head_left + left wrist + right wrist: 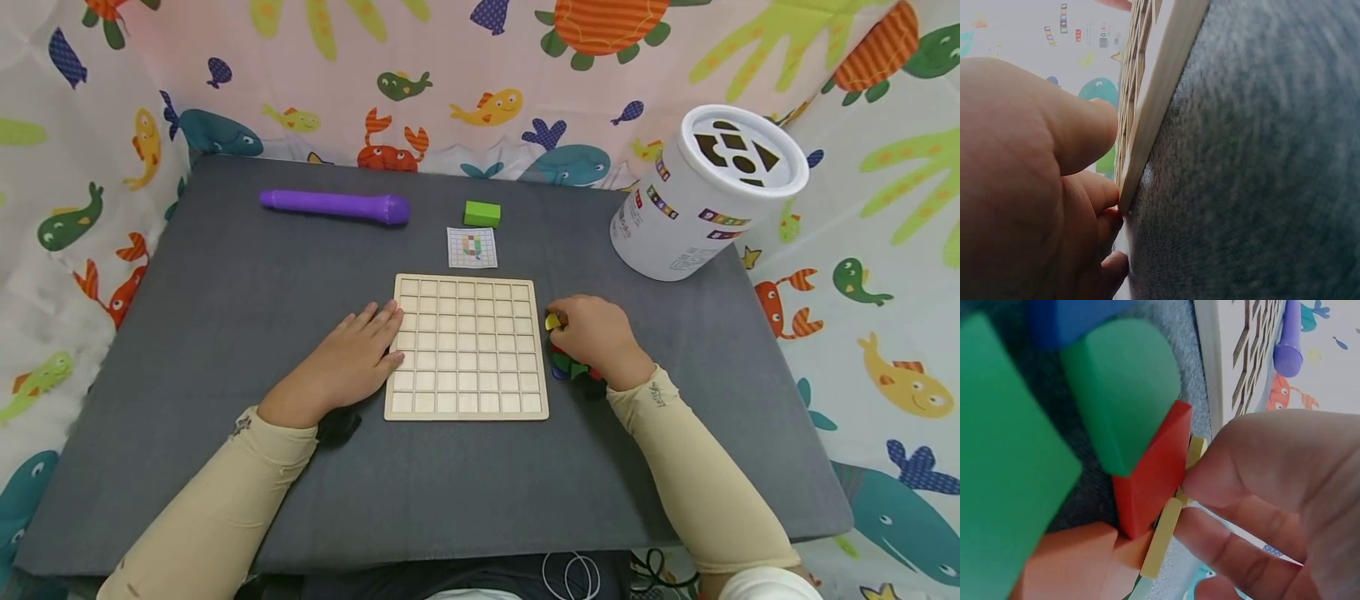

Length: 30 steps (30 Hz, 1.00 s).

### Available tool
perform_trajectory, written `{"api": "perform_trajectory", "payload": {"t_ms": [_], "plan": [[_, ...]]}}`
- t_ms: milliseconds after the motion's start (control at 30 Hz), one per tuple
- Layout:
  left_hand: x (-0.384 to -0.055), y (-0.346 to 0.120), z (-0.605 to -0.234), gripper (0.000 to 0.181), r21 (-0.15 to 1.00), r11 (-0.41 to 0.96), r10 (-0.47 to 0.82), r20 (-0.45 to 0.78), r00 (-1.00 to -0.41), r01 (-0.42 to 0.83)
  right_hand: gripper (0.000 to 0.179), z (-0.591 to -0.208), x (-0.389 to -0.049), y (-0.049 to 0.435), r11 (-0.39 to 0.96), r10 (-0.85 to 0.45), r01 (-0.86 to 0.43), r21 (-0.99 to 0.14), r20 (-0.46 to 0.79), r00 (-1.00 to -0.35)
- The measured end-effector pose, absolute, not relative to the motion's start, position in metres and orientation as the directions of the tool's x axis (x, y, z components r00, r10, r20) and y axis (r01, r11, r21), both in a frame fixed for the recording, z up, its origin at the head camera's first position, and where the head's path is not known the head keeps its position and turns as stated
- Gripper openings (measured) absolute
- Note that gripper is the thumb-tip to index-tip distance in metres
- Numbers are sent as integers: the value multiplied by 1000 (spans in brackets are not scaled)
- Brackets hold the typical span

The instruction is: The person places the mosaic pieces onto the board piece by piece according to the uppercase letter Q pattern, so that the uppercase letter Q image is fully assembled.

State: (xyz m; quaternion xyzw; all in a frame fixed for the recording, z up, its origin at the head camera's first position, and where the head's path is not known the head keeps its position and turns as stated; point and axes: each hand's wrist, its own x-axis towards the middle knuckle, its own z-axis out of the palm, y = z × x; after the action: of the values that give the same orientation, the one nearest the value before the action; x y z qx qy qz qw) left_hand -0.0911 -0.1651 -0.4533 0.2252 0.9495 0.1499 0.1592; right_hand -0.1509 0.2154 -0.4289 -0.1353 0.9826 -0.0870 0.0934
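A light wooden grid board (467, 348) lies flat on the grey table. My left hand (347, 360) rests at its left side, fingers stretched, with fingertips and thumb right at the board's edge; the left wrist view shows the thumb (1088, 134) beside the rim. Just past the right edge, my right hand (597, 337) pinches a yellow block (552, 322) between thumb and fingers. Under and around that hand lie small coloured blocks, partly hidden from above: a red block (1154, 475), a rounded green block (1125, 394), a blue block (1072, 322) and an orange block (1072, 562).
Behind the board lie a small pattern card (472, 248) and a bright green block (482, 214). A purple stick (335, 207) lies at the back left. The white bucket (675, 212), its lid cut with shaped holes, stands at the back right. Printed cloth (450, 75) hangs around the table.
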Motion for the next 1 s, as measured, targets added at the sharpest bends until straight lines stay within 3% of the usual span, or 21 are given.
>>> {"api": "perform_trajectory", "payload": {"t_ms": [300,467,700,1000], "plan": [[-90,-165,-452,71,352,858,468,-240,-851,373,32,-429,-153,218,948,-304,-289,-131,-107,-947],[-92,-165,-452,71,348,862,462,-243,-853,368,25,-422,-150,211,936,-323,-314,-160,-34,-946],[-91,-170,-452,70,342,869,452,-255,-855,358,25,-415,-151,160,865,-457,-451,-222,26,-889],[-92,-167,-453,70,351,867,453,-256,-854,354,23,-420,-165,103,825,-544,-530,-198,-24,-839]]}}
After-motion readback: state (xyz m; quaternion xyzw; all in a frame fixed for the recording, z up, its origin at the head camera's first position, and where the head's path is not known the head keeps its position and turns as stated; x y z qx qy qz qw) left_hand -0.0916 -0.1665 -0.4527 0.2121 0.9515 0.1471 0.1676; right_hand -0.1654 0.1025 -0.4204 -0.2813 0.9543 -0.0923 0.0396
